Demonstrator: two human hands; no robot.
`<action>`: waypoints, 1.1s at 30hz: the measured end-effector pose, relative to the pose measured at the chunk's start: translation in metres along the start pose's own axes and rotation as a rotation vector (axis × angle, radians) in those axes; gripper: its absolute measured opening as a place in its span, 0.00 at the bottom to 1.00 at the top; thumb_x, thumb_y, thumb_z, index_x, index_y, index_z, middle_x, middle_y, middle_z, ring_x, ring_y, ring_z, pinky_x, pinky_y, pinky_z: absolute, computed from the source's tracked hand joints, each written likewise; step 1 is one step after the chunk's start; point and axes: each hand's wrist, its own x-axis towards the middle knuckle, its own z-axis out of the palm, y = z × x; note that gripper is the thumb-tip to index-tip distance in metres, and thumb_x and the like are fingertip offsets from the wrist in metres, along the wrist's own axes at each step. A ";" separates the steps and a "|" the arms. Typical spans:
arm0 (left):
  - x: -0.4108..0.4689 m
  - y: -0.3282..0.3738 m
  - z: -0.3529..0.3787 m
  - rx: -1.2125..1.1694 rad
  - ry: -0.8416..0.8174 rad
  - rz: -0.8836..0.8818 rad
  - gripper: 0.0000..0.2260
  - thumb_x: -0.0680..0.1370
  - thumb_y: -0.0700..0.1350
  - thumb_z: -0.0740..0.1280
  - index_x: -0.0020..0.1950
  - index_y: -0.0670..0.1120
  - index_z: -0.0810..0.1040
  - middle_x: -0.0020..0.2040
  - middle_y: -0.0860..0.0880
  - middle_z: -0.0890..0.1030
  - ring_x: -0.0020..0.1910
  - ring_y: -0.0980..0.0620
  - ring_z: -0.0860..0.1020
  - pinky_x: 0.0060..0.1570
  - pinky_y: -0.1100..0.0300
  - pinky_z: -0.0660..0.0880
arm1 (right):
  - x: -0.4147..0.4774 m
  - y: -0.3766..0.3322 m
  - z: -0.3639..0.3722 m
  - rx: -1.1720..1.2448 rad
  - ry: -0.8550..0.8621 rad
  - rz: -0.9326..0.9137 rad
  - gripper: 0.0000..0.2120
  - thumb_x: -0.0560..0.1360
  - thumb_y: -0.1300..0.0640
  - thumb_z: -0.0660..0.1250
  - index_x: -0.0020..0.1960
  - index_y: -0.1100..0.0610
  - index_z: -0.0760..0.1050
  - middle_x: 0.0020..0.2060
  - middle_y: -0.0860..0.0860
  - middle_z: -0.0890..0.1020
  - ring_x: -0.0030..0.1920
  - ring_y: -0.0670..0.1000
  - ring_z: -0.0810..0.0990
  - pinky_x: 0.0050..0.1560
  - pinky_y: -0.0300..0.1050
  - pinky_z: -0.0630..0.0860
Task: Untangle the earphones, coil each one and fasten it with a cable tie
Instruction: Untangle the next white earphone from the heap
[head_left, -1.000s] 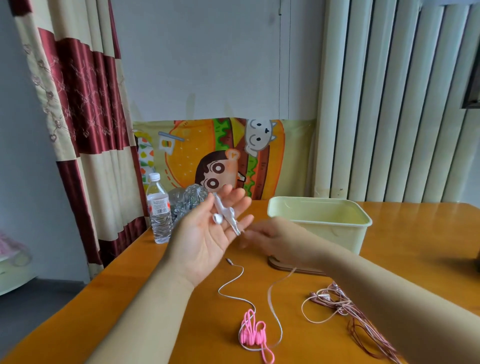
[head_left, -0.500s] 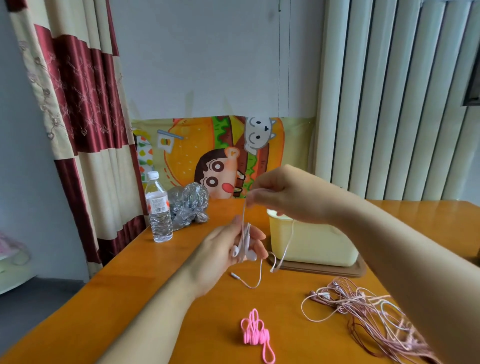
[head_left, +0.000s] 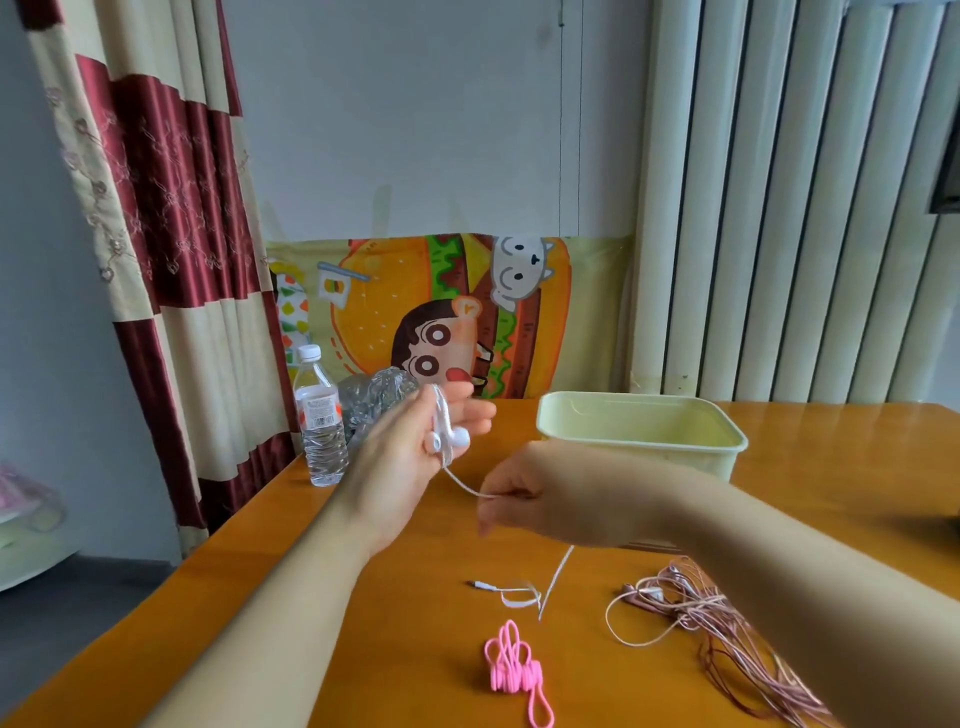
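holding noted first: left hand (head_left: 410, 467), raised above the table (head_left: 363, 649) near its left edge, grips the white earphones (head_left: 449, 439) by the buds, cable looped over its fingers. right hand (head_left: 524, 506), lower, pinches the same cable; the plug end lies on the table below. pink cable ties (head_left: 514, 670), bunched, near the front edge. pink tangled earphones (head_left: 701, 618), front right. cream tub (head_left: 639, 415), far side. water bottle (head_left: 319, 415), crumpled plastic bag (head_left: 374, 400), far left corner.
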 end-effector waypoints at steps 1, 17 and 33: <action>-0.002 -0.003 0.001 0.089 -0.028 -0.018 0.18 0.80 0.51 0.52 0.56 0.44 0.77 0.46 0.49 0.85 0.51 0.51 0.81 0.53 0.57 0.74 | -0.004 -0.006 -0.008 -0.010 0.009 -0.042 0.12 0.80 0.51 0.60 0.51 0.54 0.81 0.35 0.47 0.79 0.32 0.42 0.73 0.33 0.35 0.67; -0.020 0.025 0.027 -0.500 -0.161 -0.101 0.13 0.76 0.47 0.57 0.50 0.41 0.78 0.38 0.45 0.81 0.40 0.50 0.82 0.54 0.48 0.77 | 0.016 0.033 0.005 0.414 0.363 -0.007 0.15 0.80 0.52 0.60 0.40 0.58 0.77 0.25 0.47 0.69 0.27 0.45 0.64 0.29 0.40 0.62; -0.030 0.011 0.020 -0.121 -0.369 -0.246 0.21 0.78 0.55 0.52 0.48 0.39 0.76 0.37 0.43 0.79 0.38 0.48 0.80 0.54 0.46 0.75 | 0.001 0.021 -0.033 0.125 0.427 -0.082 0.14 0.76 0.51 0.67 0.38 0.61 0.78 0.26 0.45 0.70 0.26 0.43 0.66 0.28 0.34 0.63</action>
